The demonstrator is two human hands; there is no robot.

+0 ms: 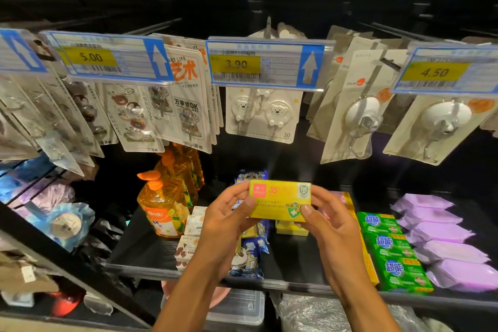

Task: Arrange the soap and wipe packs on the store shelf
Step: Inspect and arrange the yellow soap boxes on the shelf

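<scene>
A yellow soap box (279, 199) with a green shield mark is held up above the black shelf (151, 251). My left hand (226, 224) grips its left end and my right hand (326, 221) grips its right end, thumbs on the front face. Under it lie another yellow soap box (291, 229) and blue panda-print wipe packs (249, 256). Green soap packs (390, 248) run in a row to the right, with purple wipe packs (442, 240) beyond them. Small white and brown soap boxes (190, 237) sit to the left.
Orange dish-soap pump bottles (164, 205) stand at the shelf's left. Above hang carded hooks (262, 116) behind price tags (265, 65). A yellow box row (367, 259) lies beside the green packs. Clear bins (242, 307) sit on the level below.
</scene>
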